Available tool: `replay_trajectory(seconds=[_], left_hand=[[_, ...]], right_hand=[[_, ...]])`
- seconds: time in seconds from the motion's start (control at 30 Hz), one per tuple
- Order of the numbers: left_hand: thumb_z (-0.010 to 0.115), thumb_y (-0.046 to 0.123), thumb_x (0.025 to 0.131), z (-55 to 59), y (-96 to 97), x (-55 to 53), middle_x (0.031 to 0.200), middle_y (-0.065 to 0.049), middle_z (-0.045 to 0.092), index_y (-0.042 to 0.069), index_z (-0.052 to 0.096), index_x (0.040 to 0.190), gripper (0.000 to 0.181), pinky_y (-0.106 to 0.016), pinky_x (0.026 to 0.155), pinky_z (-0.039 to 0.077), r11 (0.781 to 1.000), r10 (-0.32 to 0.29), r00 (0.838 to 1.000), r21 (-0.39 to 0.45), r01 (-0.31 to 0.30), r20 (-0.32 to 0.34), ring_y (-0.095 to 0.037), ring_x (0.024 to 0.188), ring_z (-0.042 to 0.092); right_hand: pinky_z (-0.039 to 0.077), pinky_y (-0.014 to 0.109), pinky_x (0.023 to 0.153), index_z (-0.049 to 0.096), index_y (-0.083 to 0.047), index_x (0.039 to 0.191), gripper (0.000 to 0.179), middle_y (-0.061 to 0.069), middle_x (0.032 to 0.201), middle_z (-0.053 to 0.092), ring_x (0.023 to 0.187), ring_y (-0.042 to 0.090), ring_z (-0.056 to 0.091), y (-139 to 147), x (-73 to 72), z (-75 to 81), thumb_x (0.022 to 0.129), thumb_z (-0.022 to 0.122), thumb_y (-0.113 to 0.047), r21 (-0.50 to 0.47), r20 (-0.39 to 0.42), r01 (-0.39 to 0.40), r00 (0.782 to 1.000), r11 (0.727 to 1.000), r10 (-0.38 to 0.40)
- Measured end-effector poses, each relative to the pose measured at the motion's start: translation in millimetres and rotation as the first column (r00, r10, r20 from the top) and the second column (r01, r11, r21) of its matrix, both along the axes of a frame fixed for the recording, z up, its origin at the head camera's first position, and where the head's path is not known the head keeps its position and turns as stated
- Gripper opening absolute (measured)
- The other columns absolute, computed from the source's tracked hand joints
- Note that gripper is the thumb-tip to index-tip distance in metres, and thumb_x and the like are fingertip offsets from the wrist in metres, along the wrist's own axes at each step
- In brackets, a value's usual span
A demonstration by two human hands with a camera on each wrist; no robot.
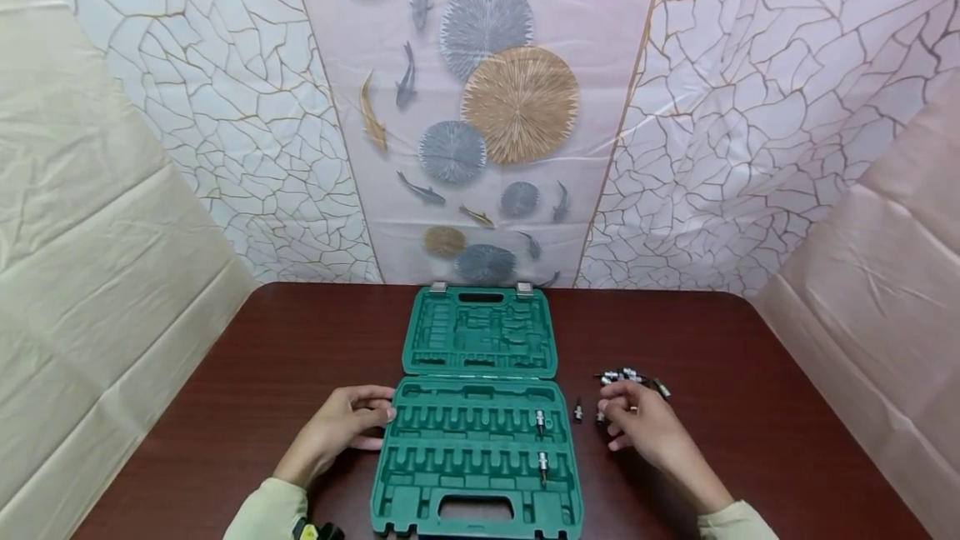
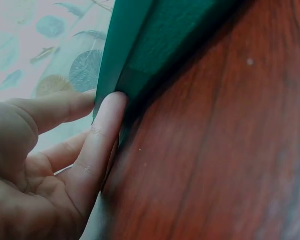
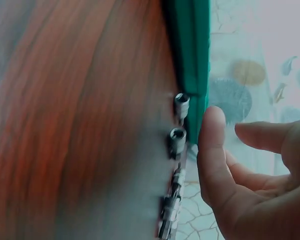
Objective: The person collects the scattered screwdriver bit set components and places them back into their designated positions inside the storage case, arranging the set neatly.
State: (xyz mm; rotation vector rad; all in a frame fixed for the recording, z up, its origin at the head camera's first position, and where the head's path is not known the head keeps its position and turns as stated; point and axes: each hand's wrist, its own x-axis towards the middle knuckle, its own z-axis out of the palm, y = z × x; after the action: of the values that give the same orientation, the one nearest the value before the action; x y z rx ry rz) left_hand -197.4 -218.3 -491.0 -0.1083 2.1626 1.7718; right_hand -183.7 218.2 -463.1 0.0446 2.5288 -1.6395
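An unfolded green plastic tool case (image 1: pixel 480 433) lies on the table, its lower half full of moulded slots. Two silver bit sockets with dark tips, one bit socket (image 1: pixel 540 421) above another bit socket (image 1: pixel 543 465), sit in its right-hand slots. My left hand (image 1: pixel 341 423) holds the case's left edge, thumb at the rim and a finger against the outer wall (image 2: pixel 144 50). To the right of the case, my right hand (image 1: pixel 643 423) hovers over loose bit sockets, thumb and forefinger apart with nothing between. Closest are a loose bit socket (image 3: pixel 177 139) and a second one (image 3: pixel 181 106).
Several more bit sockets (image 1: pixel 626 375) lie heaped beyond my right hand. The case lid (image 1: pixel 480 332) leans back toward the patterned wall cloth (image 1: pixel 480 190). Dark red-brown wood forms the table top (image 1: pixel 322 340), with pale padded walls on both sides.
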Motion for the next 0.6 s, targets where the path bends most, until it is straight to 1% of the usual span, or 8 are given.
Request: replay_trajectory(seconds=[0.17, 0.33, 0.4, 0.47, 0.5, 0.53, 0.57, 0.6], left_hand=[[0.074, 0.015, 0.100, -0.9, -1.4, -0.7, 0.118, -0.016, 0.065, -0.006, 0.057, 0.145, 0.052, -0.044, 0.078, 0.065, 1.000, -0.006, 1.000, 0.010, 0.006, 0.011, -0.023, 0.104, 0.073], [0.074, 0.016, 0.100, -1.1, -3.1, -0.3, 0.119, -0.016, 0.065, -0.005, 0.057, 0.146, 0.053, -0.043, 0.079, 0.065, 1.000, -0.011, 1.000, 0.023, 0.010, 0.023, -0.022, 0.104, 0.072], [0.073, 0.016, 0.100, -1.2, -3.6, -0.1, 0.119, -0.015, 0.065, -0.005, 0.056, 0.146, 0.053, -0.042, 0.080, 0.065, 1.000, -0.012, 1.000, 0.027, 0.012, 0.024, -0.022, 0.104, 0.072], [0.073, 0.015, 0.100, -1.4, -3.8, -0.2, 0.119, -0.015, 0.066, -0.006, 0.056, 0.146, 0.053, -0.042, 0.080, 0.065, 0.999, -0.015, 1.000, 0.031, 0.015, 0.024, -0.021, 0.103, 0.072], [0.073, 0.015, 0.101, -1.6, -3.9, -0.3, 0.118, -0.015, 0.066, -0.006, 0.056, 0.146, 0.053, -0.042, 0.080, 0.065, 0.999, -0.016, 1.000, 0.033, 0.016, 0.023, -0.021, 0.103, 0.072], [0.073, 0.015, 0.101, -1.6, -3.9, -0.3, 0.118, -0.015, 0.066, -0.006, 0.056, 0.146, 0.053, -0.042, 0.080, 0.065, 0.999, -0.017, 1.000, 0.034, 0.016, 0.022, -0.021, 0.103, 0.072], [0.072, 0.015, 0.101, -1.5, -3.8, -0.3, 0.118, -0.015, 0.066, -0.006, 0.056, 0.146, 0.053, -0.042, 0.080, 0.065, 0.999, -0.017, 1.000, 0.033, 0.017, 0.021, -0.021, 0.103, 0.072], [0.072, 0.015, 0.101, -1.3, -3.6, -0.4, 0.118, -0.015, 0.066, -0.006, 0.056, 0.146, 0.053, -0.042, 0.080, 0.065, 0.999, -0.018, 1.000, 0.034, 0.017, 0.020, -0.021, 0.103, 0.072]], right_hand=[[0.062, 0.035, 0.059, 0.064, 0.008, 0.118, 0.017, 0.011, 0.091, 0.067, 0.072, 0.022, 0.064, 3.8, -3.3, -3.5, 0.102, 0.061, 0.000, 0.120, -0.014, 0.008, 1.000, 0.993, -0.007], [0.061, 0.034, 0.057, 0.066, 0.006, 0.115, 0.015, 0.009, 0.089, 0.066, 0.071, 0.021, 0.064, 8.6, -7.4, -5.2, 0.101, 0.060, 0.004, 0.215, -0.049, 0.008, 0.999, 0.977, 0.003], [0.061, 0.034, 0.057, 0.066, 0.005, 0.116, 0.016, 0.011, 0.092, 0.065, 0.073, 0.020, 0.064, 10.3, -9.7, -5.4, 0.101, 0.060, 0.007, 0.237, -0.064, -0.022, 0.997, 0.971, 0.038], [0.060, 0.032, 0.056, 0.066, 0.004, 0.117, 0.020, 0.012, 0.099, 0.064, 0.073, 0.019, 0.063, 11.9, -12.2, -6.3, 0.099, 0.061, 0.010, 0.269, -0.089, -0.079, 0.990, 0.960, 0.107], [0.059, 0.031, 0.055, 0.066, 0.004, 0.118, 0.022, 0.014, 0.103, 0.063, 0.072, 0.017, 0.063, 12.8, -13.4, -6.9, 0.098, 0.062, 0.012, 0.292, -0.111, -0.118, 0.981, 0.949, 0.157], [0.058, 0.029, 0.054, 0.066, 0.003, 0.118, 0.024, 0.015, 0.107, 0.062, 0.071, 0.015, 0.062, 14.0, -14.7, -7.3, 0.096, 0.063, 0.014, 0.326, -0.142, -0.161, 0.966, 0.932, 0.217], [0.057, 0.028, 0.055, 0.067, 0.002, 0.117, 0.027, 0.015, 0.109, 0.061, 0.073, 0.013, 0.060, 15.2, -16.0, -7.7, 0.094, 0.065, 0.015, 0.381, -0.183, -0.201, 0.940, 0.902, 0.287], [0.056, 0.027, 0.057, 0.068, 0.001, 0.116, 0.030, 0.014, 0.111, 0.061, 0.074, 0.012, 0.060, 16.6, -17.3, -8.2, 0.091, 0.065, 0.018, 0.439, -0.224, -0.231, 0.908, 0.868, 0.354]])
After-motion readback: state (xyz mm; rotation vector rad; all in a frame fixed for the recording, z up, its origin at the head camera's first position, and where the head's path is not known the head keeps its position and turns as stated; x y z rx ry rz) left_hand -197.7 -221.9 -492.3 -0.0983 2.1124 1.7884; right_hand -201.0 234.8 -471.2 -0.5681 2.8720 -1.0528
